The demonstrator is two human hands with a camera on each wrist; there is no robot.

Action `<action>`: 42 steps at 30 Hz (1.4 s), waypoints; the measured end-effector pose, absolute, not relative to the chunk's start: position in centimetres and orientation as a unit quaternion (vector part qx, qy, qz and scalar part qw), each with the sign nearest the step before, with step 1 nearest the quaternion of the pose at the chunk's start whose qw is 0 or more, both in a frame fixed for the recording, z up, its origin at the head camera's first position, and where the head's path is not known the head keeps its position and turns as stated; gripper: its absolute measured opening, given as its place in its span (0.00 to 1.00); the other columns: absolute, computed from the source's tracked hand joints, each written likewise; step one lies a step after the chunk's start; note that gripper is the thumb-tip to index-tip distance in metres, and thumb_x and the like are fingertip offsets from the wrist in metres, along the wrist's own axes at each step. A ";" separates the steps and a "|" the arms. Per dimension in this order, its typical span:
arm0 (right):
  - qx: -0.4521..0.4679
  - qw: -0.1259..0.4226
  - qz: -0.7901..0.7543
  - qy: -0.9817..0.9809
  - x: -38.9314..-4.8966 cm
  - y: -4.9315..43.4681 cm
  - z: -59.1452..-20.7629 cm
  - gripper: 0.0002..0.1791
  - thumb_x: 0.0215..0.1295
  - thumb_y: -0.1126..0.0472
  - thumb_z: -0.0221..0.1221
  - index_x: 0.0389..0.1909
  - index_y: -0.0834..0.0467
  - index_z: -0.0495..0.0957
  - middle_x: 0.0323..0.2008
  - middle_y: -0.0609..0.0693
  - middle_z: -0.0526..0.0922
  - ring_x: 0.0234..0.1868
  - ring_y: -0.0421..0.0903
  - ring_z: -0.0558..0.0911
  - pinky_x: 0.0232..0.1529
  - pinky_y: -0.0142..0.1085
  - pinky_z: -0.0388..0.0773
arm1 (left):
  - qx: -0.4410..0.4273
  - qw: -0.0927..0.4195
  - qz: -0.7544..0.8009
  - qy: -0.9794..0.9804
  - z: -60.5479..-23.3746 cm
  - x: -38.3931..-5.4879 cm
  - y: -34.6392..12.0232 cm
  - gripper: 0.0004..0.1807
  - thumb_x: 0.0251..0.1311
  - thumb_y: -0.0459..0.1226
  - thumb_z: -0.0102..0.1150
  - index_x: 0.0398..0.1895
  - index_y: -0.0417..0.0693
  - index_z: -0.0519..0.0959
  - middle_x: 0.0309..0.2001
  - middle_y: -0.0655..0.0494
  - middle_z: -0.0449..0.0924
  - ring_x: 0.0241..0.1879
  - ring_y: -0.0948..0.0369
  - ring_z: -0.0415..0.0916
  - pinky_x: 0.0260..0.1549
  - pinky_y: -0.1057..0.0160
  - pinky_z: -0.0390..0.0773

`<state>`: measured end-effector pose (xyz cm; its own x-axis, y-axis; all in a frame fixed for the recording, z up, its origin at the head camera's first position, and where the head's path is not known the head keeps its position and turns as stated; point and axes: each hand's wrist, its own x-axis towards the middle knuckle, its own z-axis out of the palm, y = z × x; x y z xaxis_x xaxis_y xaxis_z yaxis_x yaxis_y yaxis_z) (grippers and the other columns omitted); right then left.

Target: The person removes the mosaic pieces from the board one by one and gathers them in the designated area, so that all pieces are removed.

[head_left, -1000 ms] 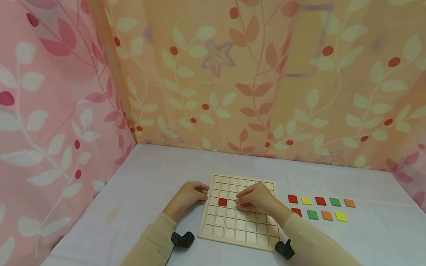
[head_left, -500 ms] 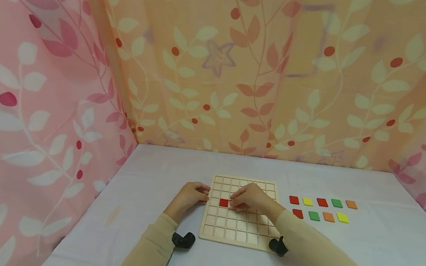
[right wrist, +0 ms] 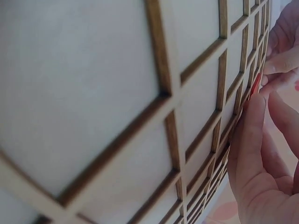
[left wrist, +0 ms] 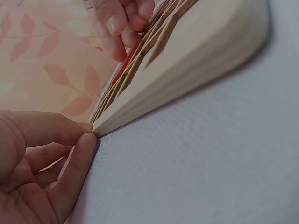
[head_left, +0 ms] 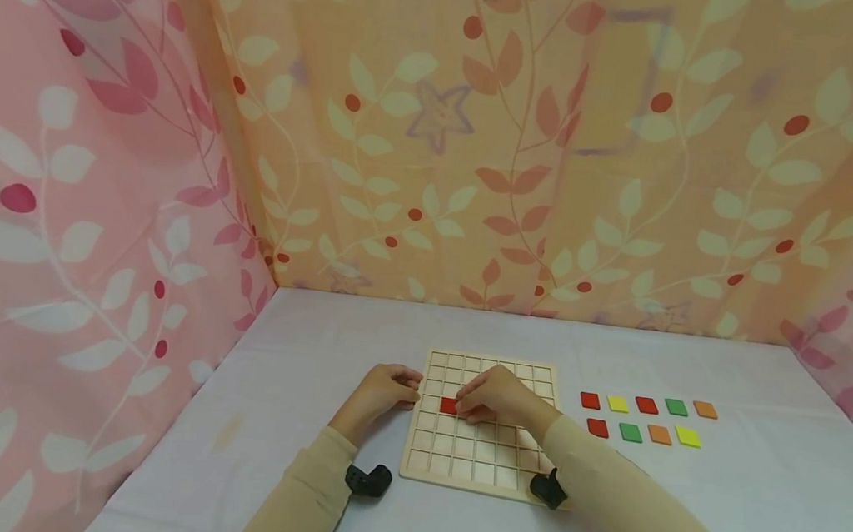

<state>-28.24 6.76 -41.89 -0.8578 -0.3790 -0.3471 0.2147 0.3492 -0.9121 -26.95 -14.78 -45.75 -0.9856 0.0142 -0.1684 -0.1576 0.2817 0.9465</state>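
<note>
A square wooden grid board [head_left: 460,469] lies flat on the table, with a red tile [head_left: 448,405] in one of its cells. My left hand [head_left: 379,392] is at the board's left edge; in the left wrist view its thumb and index finger pinch that edge. Over the board, my right hand [head_left: 502,397] points left, fingertips right at the red tile's right side. In the right wrist view a gap shows between the thumb and forefinger of the right hand [right wrist: 266,154], with the tile as a red sliver just past them. The palm and some cells are hidden beneath this hand.
Two rows of loose square tiles lie right of the board, among them a yellow tile [head_left: 617,404], a green tile [head_left: 676,407] and an orange tile [head_left: 659,435]. A white cloth [head_left: 299,356] covers the table. Patterned curtains [head_left: 434,175] stand behind and at both sides.
My right hand has moved left across the board, up to the red tile. My left hand has stayed at the board's left edge.
</note>
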 end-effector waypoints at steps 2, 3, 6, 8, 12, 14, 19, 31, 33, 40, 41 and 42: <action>-0.056 0.260 -0.565 0.781 -28.2 6.7 -41.9 0.11 0.56 0.74 0.66 0.41 0.73 0.83 0.27 0.54 0.88 0.23 0.39 0.83 0.30 0.32 0.85 | -0.046 0.071 0.597 0.798 -45.8 -26.9 -14.8 0.18 0.53 0.22 0.64 0.49 0.31 0.81 0.35 0.50 0.80 0.29 0.64 0.75 0.30 0.67 0.83; -0.057 0.259 -0.564 0.782 -28.2 6.7 -42.0 0.11 0.56 0.74 0.66 0.41 0.73 0.83 0.27 0.54 0.87 0.23 0.39 0.83 0.29 0.32 0.85 | -0.049 0.071 0.598 0.797 -45.9 -27.0 -14.7 0.18 0.53 0.22 0.64 0.49 0.32 0.81 0.35 0.50 0.80 0.29 0.64 0.75 0.30 0.67 0.83; -0.057 0.258 -0.561 0.784 -28.3 6.6 -42.1 0.11 0.56 0.74 0.67 0.40 0.73 0.83 0.25 0.53 0.87 0.22 0.39 0.83 0.28 0.32 0.85 | -0.050 0.070 0.594 0.800 -46.0 -27.0 -14.7 0.17 0.53 0.22 0.64 0.49 0.32 0.81 0.35 0.50 0.80 0.29 0.64 0.75 0.30 0.66 0.83; -0.057 0.259 -0.561 0.784 -28.4 6.6 -42.2 0.11 0.55 0.74 0.67 0.40 0.73 0.83 0.24 0.53 0.87 0.22 0.39 0.83 0.28 0.32 0.85 | -0.051 0.070 0.593 0.801 -46.0 -27.1 -14.7 0.18 0.53 0.22 0.64 0.49 0.32 0.82 0.36 0.49 0.80 0.30 0.64 0.76 0.31 0.66 0.84; -0.061 0.257 -0.554 0.790 -28.5 6.5 -42.1 0.10 0.55 0.74 0.67 0.39 0.74 0.83 0.23 0.51 0.86 0.21 0.39 0.82 0.28 0.32 0.85 | -0.051 0.071 0.593 0.801 -45.9 -27.1 -14.8 0.18 0.52 0.22 0.65 0.49 0.33 0.82 0.38 0.47 0.81 0.31 0.63 0.76 0.32 0.64 0.84; -0.063 0.252 -0.551 0.793 -28.5 6.4 -42.1 0.10 0.55 0.75 0.67 0.38 0.74 0.83 0.22 0.51 0.85 0.21 0.39 0.82 0.28 0.32 0.85 | -0.052 0.072 0.597 0.798 -45.8 -27.1 -14.8 0.18 0.52 0.22 0.65 0.49 0.32 0.82 0.37 0.48 0.81 0.31 0.63 0.76 0.32 0.65 0.84; -0.056 0.239 -0.552 0.797 -28.7 6.2 -42.3 0.08 0.54 0.75 0.67 0.35 0.73 0.83 0.21 0.51 0.85 0.20 0.39 0.81 0.27 0.32 0.85 | -0.052 0.075 0.603 0.792 -45.8 -27.2 -14.7 0.18 0.51 0.21 0.65 0.48 0.32 0.82 0.36 0.49 0.80 0.31 0.63 0.76 0.31 0.65 0.84; -0.028 0.197 -0.566 0.800 -28.3 5.6 -42.5 0.02 0.56 0.74 0.66 0.28 0.69 0.82 0.23 0.53 0.86 0.18 0.39 0.81 0.26 0.31 0.84 | -0.053 0.074 0.595 0.799 -45.8 -27.2 -14.8 0.18 0.53 0.23 0.65 0.50 0.33 0.81 0.37 0.49 0.80 0.31 0.64 0.76 0.32 0.66 0.84; -0.025 0.202 -0.576 0.792 -28.2 5.5 -42.5 0.02 0.57 0.75 0.65 0.30 0.70 0.82 0.23 0.54 0.86 0.18 0.40 0.81 0.25 0.32 0.84 | -0.054 0.073 0.594 0.799 -45.7 -27.2 -14.7 0.18 0.53 0.23 0.65 0.50 0.33 0.81 0.37 0.49 0.80 0.31 0.64 0.76 0.32 0.66 0.84; -0.024 0.197 -0.569 0.798 -28.0 5.6 -42.1 0.04 0.58 0.73 0.65 0.34 0.71 0.84 0.21 0.52 0.85 0.18 0.40 0.81 0.27 0.33 0.85 | -0.046 0.075 0.600 0.795 -45.9 -27.1 -14.8 0.19 0.53 0.23 0.65 0.50 0.32 0.81 0.38 0.47 0.80 0.32 0.63 0.77 0.33 0.64 0.85; -0.025 0.196 -0.569 0.798 -28.0 5.8 -42.0 0.05 0.57 0.73 0.65 0.34 0.70 0.84 0.21 0.52 0.84 0.18 0.40 0.81 0.28 0.33 0.85 | -0.042 0.075 0.601 0.795 -45.9 -27.1 -14.9 0.18 0.53 0.22 0.65 0.50 0.32 0.81 0.38 0.47 0.80 0.32 0.63 0.77 0.33 0.65 0.85; -0.029 0.193 -0.568 0.800 -27.9 5.9 -41.9 0.05 0.57 0.73 0.65 0.34 0.70 0.84 0.20 0.51 0.84 0.18 0.40 0.81 0.28 0.34 0.85 | -0.040 0.075 0.603 0.794 -45.8 -27.1 -15.0 0.18 0.53 0.22 0.65 0.49 0.33 0.81 0.37 0.48 0.80 0.32 0.63 0.77 0.33 0.65 0.85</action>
<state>-27.94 5.94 -41.85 -0.9236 -0.2656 -0.2766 0.1737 0.3532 -0.9193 -27.07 -14.97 -45.82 -0.9856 0.0258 -0.1669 -0.1538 0.2706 0.9503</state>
